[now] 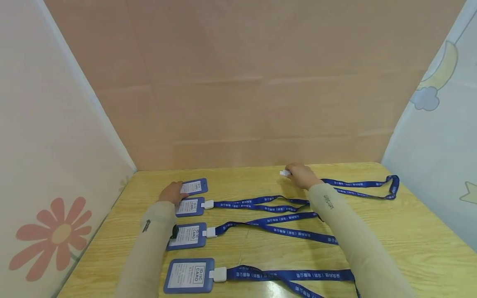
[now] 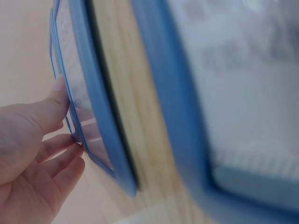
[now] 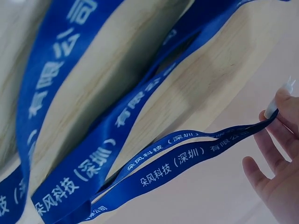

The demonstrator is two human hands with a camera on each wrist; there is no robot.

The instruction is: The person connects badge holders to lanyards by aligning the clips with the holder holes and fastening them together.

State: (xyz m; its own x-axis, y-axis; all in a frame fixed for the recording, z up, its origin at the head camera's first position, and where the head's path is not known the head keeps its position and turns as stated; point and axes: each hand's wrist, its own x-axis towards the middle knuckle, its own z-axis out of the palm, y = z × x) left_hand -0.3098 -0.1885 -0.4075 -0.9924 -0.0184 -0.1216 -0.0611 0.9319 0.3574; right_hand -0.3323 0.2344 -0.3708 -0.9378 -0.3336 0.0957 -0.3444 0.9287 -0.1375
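At the far left of the table, my left hand (image 1: 172, 193) pinches the near-side end of a blue-framed ID badge holder (image 1: 201, 186). Thumb and fingers meet at its edge in the left wrist view, where the hand (image 2: 32, 149) is beside a second holder (image 2: 100, 100). To the right, my right hand (image 1: 302, 176) pinches a white plastic lanyard clip (image 1: 285, 173), its prongs pointing left. The blue printed lanyard (image 1: 357, 183) trails from it across the far right of the table. In the right wrist view, the clip (image 3: 279, 99) sits between thumb and fingers, apart from any holder.
Below the held holder lie several badge holders in a column, among them one nearest me (image 1: 189, 275), joined by white clips (image 1: 218, 274) to blue lanyards (image 1: 275, 207) stretching right. Patterned side walls (image 1: 48, 145) and a tan back panel (image 1: 242, 103) border the wooden table (image 1: 123, 231).
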